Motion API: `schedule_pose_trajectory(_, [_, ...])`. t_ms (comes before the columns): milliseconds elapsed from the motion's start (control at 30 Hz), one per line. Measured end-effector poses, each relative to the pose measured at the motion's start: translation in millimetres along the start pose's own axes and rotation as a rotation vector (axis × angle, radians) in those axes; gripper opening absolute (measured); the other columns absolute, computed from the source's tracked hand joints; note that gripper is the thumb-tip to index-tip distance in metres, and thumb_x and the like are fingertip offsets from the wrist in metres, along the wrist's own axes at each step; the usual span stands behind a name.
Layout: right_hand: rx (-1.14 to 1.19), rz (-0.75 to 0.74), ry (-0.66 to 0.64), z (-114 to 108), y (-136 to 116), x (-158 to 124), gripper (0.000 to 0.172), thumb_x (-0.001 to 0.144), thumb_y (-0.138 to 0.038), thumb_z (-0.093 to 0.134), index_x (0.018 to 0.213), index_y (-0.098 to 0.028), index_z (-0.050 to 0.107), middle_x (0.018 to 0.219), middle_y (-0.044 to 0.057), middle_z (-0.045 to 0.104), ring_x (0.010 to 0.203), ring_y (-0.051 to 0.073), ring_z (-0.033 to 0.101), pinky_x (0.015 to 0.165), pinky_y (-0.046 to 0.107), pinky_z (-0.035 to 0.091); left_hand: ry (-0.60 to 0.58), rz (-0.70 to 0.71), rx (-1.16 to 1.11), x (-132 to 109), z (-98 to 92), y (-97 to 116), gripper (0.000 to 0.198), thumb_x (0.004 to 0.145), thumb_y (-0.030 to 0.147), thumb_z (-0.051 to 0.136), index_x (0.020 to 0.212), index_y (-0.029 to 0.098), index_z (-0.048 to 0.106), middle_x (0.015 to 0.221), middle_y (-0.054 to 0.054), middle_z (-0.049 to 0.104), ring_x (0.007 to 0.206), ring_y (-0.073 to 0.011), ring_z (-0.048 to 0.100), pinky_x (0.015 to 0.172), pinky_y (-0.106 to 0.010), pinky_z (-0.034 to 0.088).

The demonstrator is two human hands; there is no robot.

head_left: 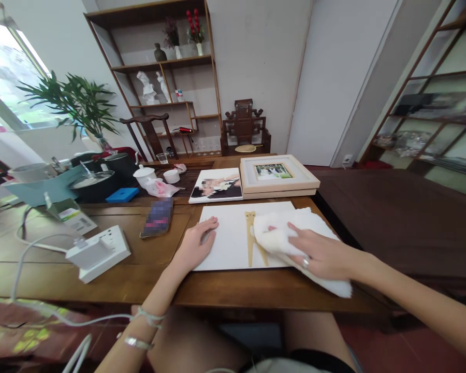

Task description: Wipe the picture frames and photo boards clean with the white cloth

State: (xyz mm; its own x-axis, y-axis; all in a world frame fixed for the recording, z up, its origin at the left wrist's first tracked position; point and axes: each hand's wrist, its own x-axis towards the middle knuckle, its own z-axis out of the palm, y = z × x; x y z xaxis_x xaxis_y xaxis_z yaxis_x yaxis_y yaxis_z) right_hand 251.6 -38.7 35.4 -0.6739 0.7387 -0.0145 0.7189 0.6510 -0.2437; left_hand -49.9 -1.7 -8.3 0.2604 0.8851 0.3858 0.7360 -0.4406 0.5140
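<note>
A flat white board (229, 235) lies at the table's front edge. Across its middle is a tan two-legged piece (250, 238), joined at the top and spread like an upside-down V; it resembles a folding frame stand. My left hand (198, 241) rests on the board's left edge, palm down with fingers stretched out. In my right hand (314, 254) is a bunched white cloth (279, 233), pressed on the board's right side. The cloth covers part of the tan piece's right leg and hangs past the board's right corner.
Behind the board lie a photo print (217, 185) and stacked wooden picture frames (281, 176). Leftward on the table (147, 280) are a phone (157, 217), a white power strip (104, 254) with cables, a blue box (122, 195), a white teapot (143, 176) and a potted plant (75, 101).
</note>
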Motion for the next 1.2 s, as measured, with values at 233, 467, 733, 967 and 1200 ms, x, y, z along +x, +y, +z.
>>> schedule_pose_trajectory(233, [-0.011, -0.057, 0.078, -3, 13, 81, 0.028, 0.079, -0.026, 0.044, 0.102, -0.014, 0.054, 0.114, 0.015, 0.057, 0.114, 0.033, 0.045, 0.095, 0.050, 0.033, -0.004, -0.007, -0.013, 0, -0.8, -1, 0.029, 0.081, 0.026, 0.046, 0.101, 0.014, 0.064, 0.118, -0.011, 0.061, 0.114, -0.0220, 0.054, 0.102, -0.040, 0.038])
schedule_pose_trajectory(467, [-0.047, -0.184, 0.052, 8, 3, 59, 0.036, 0.070, -0.011, 0.045, 0.105, -0.012, 0.056, 0.136, 0.018, 0.041, 0.135, 0.027, 0.008, 0.106, 0.052, 0.015, -0.014, -0.009, -0.019, 0, -0.1, -1, 0.030, 0.081, 0.026, 0.046, 0.102, 0.014, 0.064, 0.119, -0.011, 0.060, 0.115, -0.0222, 0.053, 0.103, -0.041, 0.037])
schedule_pose_trajectory(733, [0.081, -0.319, -0.074, 0, -34, -12, 0.036, 0.055, -0.001, 0.043, 0.082, -0.016, 0.062, 0.143, 0.008, 0.032, 0.135, 0.027, 0.012, 0.109, 0.047, 0.015, -0.011, -0.007, -0.012, 0, 1.4, -2, 0.029, 0.081, 0.027, 0.046, 0.101, 0.016, 0.064, 0.119, -0.011, 0.061, 0.115, -0.0229, 0.053, 0.104, -0.042, 0.035])
schedule_pose_trajectory(967, [0.027, -0.043, 0.012, 3, 4, 32, 0.018, 0.071, -0.015, 0.044, 0.083, -0.018, 0.057, 0.097, 0.013, 0.061, 0.098, 0.030, 0.054, 0.078, 0.041, 0.045, 0.001, 0.010, -0.002, 0, 0.3, -2, 0.029, 0.081, 0.026, 0.046, 0.101, 0.017, 0.064, 0.117, -0.009, 0.062, 0.114, -0.0216, 0.054, 0.102, -0.040, 0.038])
schedule_pose_trajectory(1200, [-0.034, -0.099, 0.136, 3, 23, 89, 0.023, 0.079, -0.021, 0.041, 0.096, -0.014, 0.054, 0.105, 0.014, 0.060, 0.111, 0.031, 0.048, 0.101, 0.054, 0.021, -0.008, -0.002, -0.012, 0, -1.0, 0, 0.029, 0.081, 0.026, 0.046, 0.101, 0.015, 0.064, 0.118, -0.011, 0.061, 0.114, -0.0222, 0.054, 0.101, -0.041, 0.038])
